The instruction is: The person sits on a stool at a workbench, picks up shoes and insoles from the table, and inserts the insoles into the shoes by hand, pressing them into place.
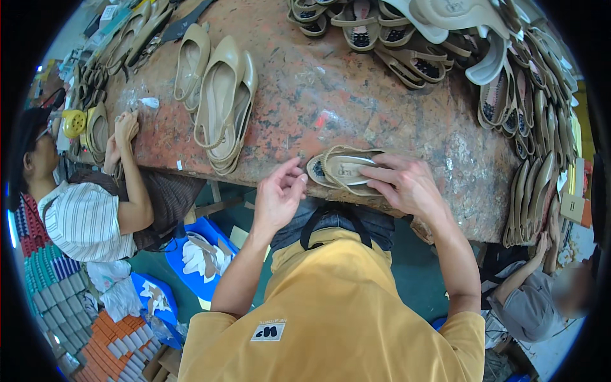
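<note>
A beige slingback shoe (328,183) lies sideways near the front edge of the workbench, its heel strap to the left and its toe to the right under my right hand. A pale insole (344,170) sits partly inside it, and dark dotted lining shows at the heel end. My right hand (407,183) is over the toe part, with thumb and fingers closed on the insole; their tips partly hide it. Just left of the heel, my left hand (280,193) is raised with loosely bent fingers apart and nothing visible in them.
Stacked beige slingbacks (221,95) stand left on the worn workbench (286,95). Many shoes and pale insoles (490,60) crowd the back right. Co-workers sit at left (89,216) and right (538,299). Blue bins (175,261) with white pieces stand on the floor.
</note>
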`<state>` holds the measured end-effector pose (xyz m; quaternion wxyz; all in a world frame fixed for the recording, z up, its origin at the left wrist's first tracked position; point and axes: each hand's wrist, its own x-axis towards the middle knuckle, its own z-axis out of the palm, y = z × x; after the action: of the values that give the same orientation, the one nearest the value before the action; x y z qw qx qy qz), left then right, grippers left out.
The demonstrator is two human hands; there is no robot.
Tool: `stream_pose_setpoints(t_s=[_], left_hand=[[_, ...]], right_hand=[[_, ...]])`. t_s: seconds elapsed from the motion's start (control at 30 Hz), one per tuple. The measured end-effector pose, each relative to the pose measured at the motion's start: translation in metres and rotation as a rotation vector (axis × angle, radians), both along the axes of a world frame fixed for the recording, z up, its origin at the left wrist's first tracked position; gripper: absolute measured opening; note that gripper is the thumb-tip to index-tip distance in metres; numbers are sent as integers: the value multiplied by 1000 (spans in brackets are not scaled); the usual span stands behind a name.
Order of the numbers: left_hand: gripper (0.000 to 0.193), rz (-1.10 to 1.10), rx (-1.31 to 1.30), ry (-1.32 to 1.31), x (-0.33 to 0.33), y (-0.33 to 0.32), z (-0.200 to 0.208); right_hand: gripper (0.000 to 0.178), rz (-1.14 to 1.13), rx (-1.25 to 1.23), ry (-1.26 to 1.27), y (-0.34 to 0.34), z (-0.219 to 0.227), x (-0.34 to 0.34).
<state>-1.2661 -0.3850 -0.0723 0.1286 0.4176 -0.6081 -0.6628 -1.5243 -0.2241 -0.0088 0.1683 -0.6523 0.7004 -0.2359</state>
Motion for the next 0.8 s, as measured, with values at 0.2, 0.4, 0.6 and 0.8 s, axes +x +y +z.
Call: stream_pose_setpoints(t_s=[0.2,0.4,0.6,0.8], left_hand=[[44,190,234,61,-16,21,-3],[44,111,46,19,-21,21,-6],[35,19,-185,-124,-31,6,-12],[19,-17,-111,-212,-47,-7,4]], right_hand=[[27,46,30,-47,-20,-15,13],[29,64,32,50,-25,-16,20],[32,49,40,114,-24,-20,24],[34,57,39,111,-27,-23,23]])
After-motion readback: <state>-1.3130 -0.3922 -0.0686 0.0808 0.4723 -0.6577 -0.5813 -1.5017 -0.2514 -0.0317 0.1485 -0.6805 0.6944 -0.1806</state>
